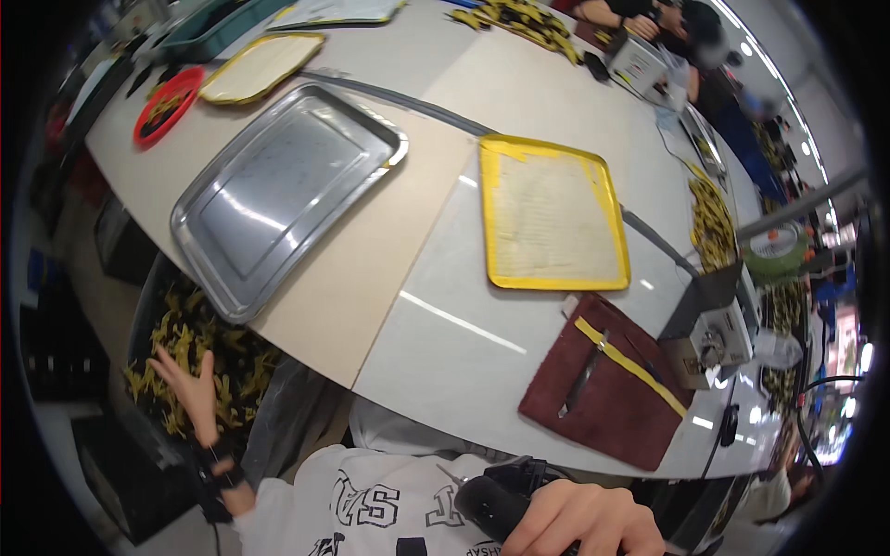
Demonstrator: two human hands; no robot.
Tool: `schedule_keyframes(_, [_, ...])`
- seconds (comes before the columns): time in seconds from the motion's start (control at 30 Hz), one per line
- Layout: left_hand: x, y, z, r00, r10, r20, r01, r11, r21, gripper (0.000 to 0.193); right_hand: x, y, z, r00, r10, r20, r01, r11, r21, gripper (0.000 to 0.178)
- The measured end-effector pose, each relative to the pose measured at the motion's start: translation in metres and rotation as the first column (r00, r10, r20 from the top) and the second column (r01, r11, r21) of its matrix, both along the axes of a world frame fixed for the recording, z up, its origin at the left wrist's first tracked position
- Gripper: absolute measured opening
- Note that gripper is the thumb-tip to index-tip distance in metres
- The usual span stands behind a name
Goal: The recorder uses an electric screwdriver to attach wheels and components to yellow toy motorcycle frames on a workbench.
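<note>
Left hand [195, 394], fingers apart, is reaching over one yellow-black heap [185, 332]; right hand [589, 521] is gripping one black tool [487, 507], long axis pointing diagonally forward-left.

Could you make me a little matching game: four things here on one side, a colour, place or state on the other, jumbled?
Things:
1. Left hand
2. Metal tray
3. Red basket
4. Maroon mat

Clues:
A. Underneath a slim dark tool
B. Fingers spread
C. Small pieces inside
D. Silver-coloured

Pairs: 1-B, 2-D, 3-C, 4-A
</note>
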State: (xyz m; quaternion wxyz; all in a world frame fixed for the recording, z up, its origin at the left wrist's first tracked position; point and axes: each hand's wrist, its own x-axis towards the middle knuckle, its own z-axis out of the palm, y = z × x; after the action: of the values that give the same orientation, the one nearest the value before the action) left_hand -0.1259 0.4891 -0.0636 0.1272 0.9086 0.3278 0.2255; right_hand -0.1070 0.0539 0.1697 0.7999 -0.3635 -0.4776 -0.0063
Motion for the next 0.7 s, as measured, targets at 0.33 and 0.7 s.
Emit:
schedule_keyframes(0.33, [0.198, -0.347, 0.081, -0.121, -0.982, -0.145, 0.973, -0.146, 0.179, 0.031, -0.025, -0.059, -0.003, 0.944, -0.328, -0.037, 0.33, 0.94, 0.08, 0.019])
schedule_keyframes(0.7, [0.212, -0.32, 0.114, -0.377, -0.906, -0.195, 0.781, -0.424, 0.458, 0.016, 0.012, -0.063, -0.02, 0.993, -0.116, -0.009, 0.116, 0.99, 0.081, 0.02])
